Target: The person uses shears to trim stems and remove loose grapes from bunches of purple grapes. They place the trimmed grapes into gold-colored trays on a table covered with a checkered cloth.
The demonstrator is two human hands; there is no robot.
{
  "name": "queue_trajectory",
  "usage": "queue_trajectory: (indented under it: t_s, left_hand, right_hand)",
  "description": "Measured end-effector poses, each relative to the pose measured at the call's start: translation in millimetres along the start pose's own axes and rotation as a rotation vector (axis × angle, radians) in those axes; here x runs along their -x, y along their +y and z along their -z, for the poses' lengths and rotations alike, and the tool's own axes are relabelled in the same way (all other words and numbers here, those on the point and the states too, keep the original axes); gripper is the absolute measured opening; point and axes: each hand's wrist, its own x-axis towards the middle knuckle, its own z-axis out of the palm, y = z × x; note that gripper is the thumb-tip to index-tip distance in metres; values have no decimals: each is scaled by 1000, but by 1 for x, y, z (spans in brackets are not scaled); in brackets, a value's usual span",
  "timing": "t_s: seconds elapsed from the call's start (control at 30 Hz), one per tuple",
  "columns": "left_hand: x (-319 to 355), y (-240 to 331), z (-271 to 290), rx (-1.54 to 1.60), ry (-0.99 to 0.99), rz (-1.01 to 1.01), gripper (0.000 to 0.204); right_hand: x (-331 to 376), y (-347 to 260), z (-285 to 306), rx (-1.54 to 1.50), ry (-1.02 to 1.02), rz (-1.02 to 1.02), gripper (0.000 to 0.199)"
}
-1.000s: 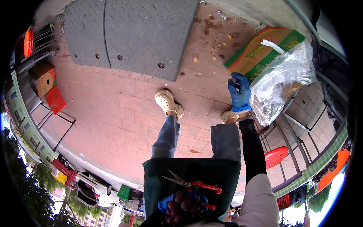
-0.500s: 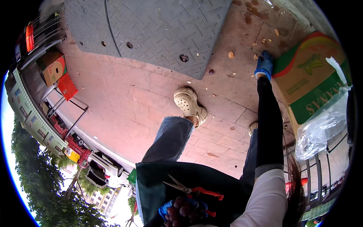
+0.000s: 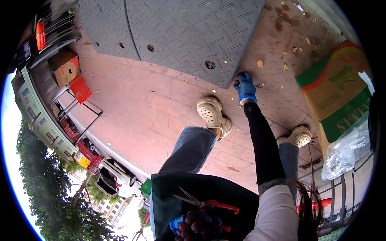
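My left hand point(image 3: 175, 224), in a blue glove, is low in the picture, closed round a bunch of dark red grapes point(image 3: 192, 225) over my dark apron point(image 3: 169, 188). Pruning shears point(image 3: 201, 204) with red handles and parted blades sit just beyond the bunch. One handle passes behind the gloved fingers, and I cannot make out whether they grip it. My right arm stretches down to the paving. There my right hand point(image 3: 246, 87), also blue-gloved, has its fingertips closed on a dark loose grape point(image 3: 236, 82) by the corner of the grey ramp plate point(image 3: 193, 36).
A green and brown cardboard box point(image 3: 333, 88) with clear plastic film point(image 3: 348, 148) stands at right. My beige clogs point(image 3: 211, 112) are on the reddish paving, near scattered crumbs point(image 3: 260, 63). Far left are a red crate point(image 3: 81, 89), another box point(image 3: 66, 72) and a metal stand.
My right hand has moved left from beside the cardboard box to the loose grape by the plate's corner. The view has shifted slightly. My left hand still holds the bunch.
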Motion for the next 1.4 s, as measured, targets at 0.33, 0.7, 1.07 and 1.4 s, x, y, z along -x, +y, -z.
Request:
queue_trajectory:
  t_s: [0.33, 0.7, 1.07, 1.4]
  left_hand:
    - [17, -55, 6, 332, -45, 206, 19]
    - [37, -256, -17, 1337, 151, 1055, 17]
    - [45, -424, -8, 710, 27, 1188, 11]
    - [91, -430, 11, -550, -196, 391, 20]
  right_hand:
    - [108, -57, 50, 146, -237, 287, 20]
    - [408, -257, 225, -1032, -673, 136, 56]
    - [503, -337, 333, -838, -281, 224, 21]
    - [521, -263, 329, -505, -496, -48, 15]
